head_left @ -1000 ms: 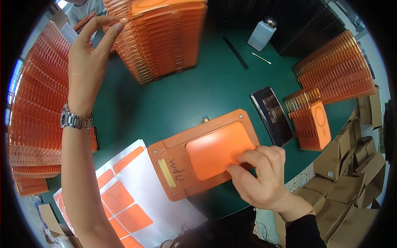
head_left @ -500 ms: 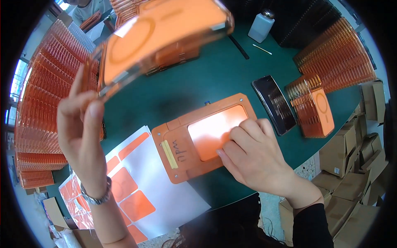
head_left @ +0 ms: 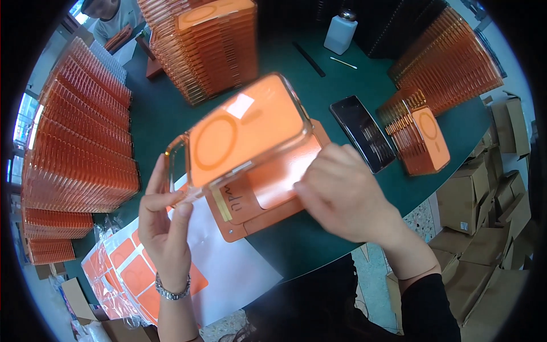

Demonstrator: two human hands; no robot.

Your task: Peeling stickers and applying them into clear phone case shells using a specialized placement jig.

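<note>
An orange phone case [head_left: 246, 132] is being held above the green table [head_left: 319, 239], tilted, by the left hand [head_left: 165, 228], whose fingers are being closed on its lower left corner. The right hand [head_left: 342, 191] is being held at the case's right end, fingers curled; whether they are gripping the case or the jig under it cannot be told. An orange jig [head_left: 268, 194] is being partly covered by the case and is lying flat on the table. Under its left end a white sheet with orange stickers [head_left: 131, 268] is being overlapped. Just right of the jig a dark phone [head_left: 362, 132] is lying, and beside that a short stack of cases [head_left: 421, 137]. Taller stacks of cases are being kept at the left [head_left: 74, 142], at the back [head_left: 205, 45] and at the back right [head_left: 450, 62]. A white bottle [head_left: 341, 31] is standing at the far edge. Cardboard boxes [head_left: 473, 194] are being kept on the floor to the right.
</note>
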